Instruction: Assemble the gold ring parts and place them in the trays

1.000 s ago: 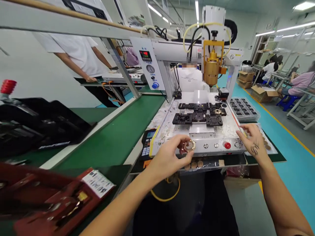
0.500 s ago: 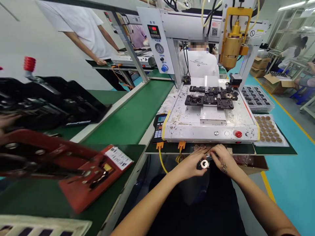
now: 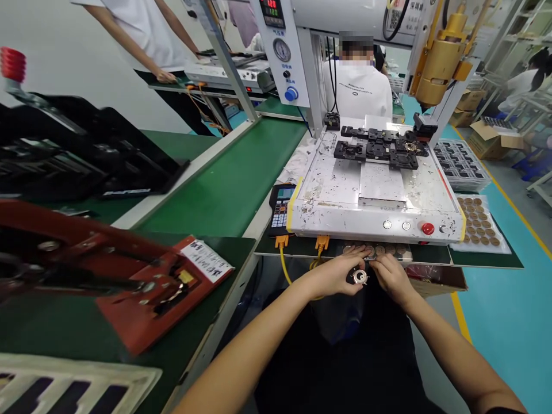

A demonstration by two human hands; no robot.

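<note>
My left hand [image 3: 338,275] is closed on a small round metal part [image 3: 359,277], a ring with a dark and light centre, held between thumb and fingers. Its fingertips reach the edge of a clear sheet with round discs [image 3: 380,250] on the bench edge below the machine. Close beside it, my right hand [image 3: 391,277] has its fingers pinched together at the near edge of that sheet; what they grip is too small to make out.
The white machine base [image 3: 328,221] bears black fixtures [image 3: 379,146]. A keypad controller [image 3: 282,207] stands left of it, a disc tray [image 3: 480,223] right. A red press [image 3: 150,299] is at left. An open carton [image 3: 440,278] sits below the bench. Other people are beyond.
The camera view has shifted, showing the machine higher and further right. More discs of the clear sheet show by my hands. My left hand still holds the round part, now turned slightly.
</note>
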